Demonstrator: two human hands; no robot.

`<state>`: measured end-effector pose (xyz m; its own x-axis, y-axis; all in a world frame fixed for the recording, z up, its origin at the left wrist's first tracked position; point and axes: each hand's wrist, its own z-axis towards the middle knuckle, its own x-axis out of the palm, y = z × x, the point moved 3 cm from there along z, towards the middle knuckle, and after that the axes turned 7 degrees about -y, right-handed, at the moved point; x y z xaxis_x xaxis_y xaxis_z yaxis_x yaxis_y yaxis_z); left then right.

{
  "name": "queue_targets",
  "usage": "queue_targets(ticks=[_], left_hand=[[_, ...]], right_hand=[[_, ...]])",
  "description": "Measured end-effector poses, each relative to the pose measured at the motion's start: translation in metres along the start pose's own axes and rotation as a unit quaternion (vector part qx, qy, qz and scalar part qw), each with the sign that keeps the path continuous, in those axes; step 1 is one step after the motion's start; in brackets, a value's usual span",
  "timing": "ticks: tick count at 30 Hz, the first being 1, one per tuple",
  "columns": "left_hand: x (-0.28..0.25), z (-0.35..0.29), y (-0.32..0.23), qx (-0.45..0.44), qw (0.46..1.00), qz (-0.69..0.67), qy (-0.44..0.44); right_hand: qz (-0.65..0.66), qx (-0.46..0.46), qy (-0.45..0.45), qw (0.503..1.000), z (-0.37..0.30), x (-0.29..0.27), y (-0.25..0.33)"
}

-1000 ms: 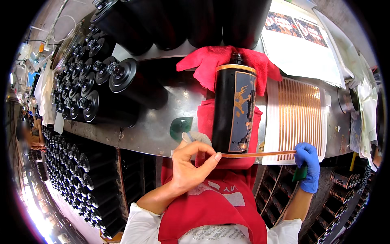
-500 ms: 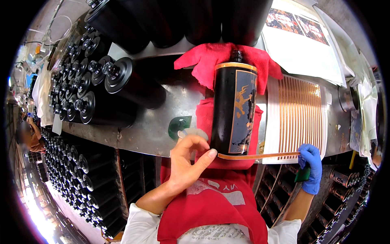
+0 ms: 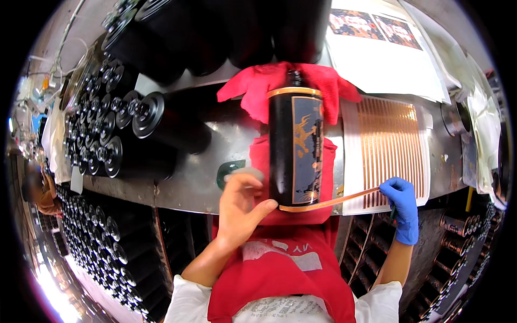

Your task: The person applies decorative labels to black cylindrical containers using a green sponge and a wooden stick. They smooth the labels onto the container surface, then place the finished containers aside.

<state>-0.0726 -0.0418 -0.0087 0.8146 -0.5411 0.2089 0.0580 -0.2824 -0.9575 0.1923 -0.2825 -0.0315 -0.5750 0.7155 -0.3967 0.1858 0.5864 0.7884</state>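
Note:
A black bottle (image 3: 281, 145) with a gold-figured dark label (image 3: 307, 151) lies on a red cloth (image 3: 328, 177), its neck pointing away from me. Along its near end runs a thin copper-coloured adhesive strip (image 3: 340, 201). At the strip's left end, the thumb of my bare left hand (image 3: 235, 210) touches the bottle's lower edge; its other fingers are apart and blurred. My right hand (image 3: 403, 210), in a blue glove, pinches the strip's free end and holds it taut, slightly raised. A green piece (image 3: 393, 215) shows partly against the right palm.
A sheet of copper strips (image 3: 390, 142) lies right of the bottle, below white printed papers (image 3: 377, 59). Black bottles crowd the left (image 3: 161, 124) and far side (image 3: 247, 37). A dark green flat piece (image 3: 223, 173) rests on the metal table (image 3: 202, 183). Racked bottles (image 3: 91, 226) stand lower left.
My right hand has moved up and left, so the strip now slants upward and curves along the bottle's end. My left fingers have shifted while the thumb stays at the bottle's edge.

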Motion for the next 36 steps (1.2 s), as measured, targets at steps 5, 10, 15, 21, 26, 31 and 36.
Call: queue_targets(ticks=[5, 10, 15, 21, 26, 31, 36], left_hand=[[0.054, -0.017, -0.032, 0.383, 0.789, 0.459, 0.139], [0.041, 0.008, -0.015, 0.337, 0.836, 0.411, 0.137], [-0.003, 0.014, 0.008, 0.164, 0.902, 0.371, 0.149], [0.052, -0.002, -0.029, 0.405, 0.727, 0.537, 0.137], [0.036, 0.013, -0.017, 0.358, 0.785, 0.484, 0.146], [0.000, 0.017, 0.003, 0.248, 0.852, 0.437, 0.149], [0.026, 0.006, -0.014, 0.310, 0.854, 0.387, 0.155]], right_hand=[[-0.006, -0.034, -0.012, 0.999, 0.001, 0.010, 0.001], [0.013, -0.028, 0.013, 0.999, -0.008, 0.020, 0.006], [0.059, -0.031, 0.068, 0.995, -0.032, 0.055, 0.030], [0.064, -0.018, 0.083, 0.994, -0.031, 0.062, 0.024], [0.077, -0.011, 0.125, 0.989, -0.035, 0.070, 0.025], [0.104, -0.052, 0.217, 0.969, -0.056, 0.101, 0.066], [0.110, -0.039, 0.221, 0.968, -0.055, 0.100, 0.060]])
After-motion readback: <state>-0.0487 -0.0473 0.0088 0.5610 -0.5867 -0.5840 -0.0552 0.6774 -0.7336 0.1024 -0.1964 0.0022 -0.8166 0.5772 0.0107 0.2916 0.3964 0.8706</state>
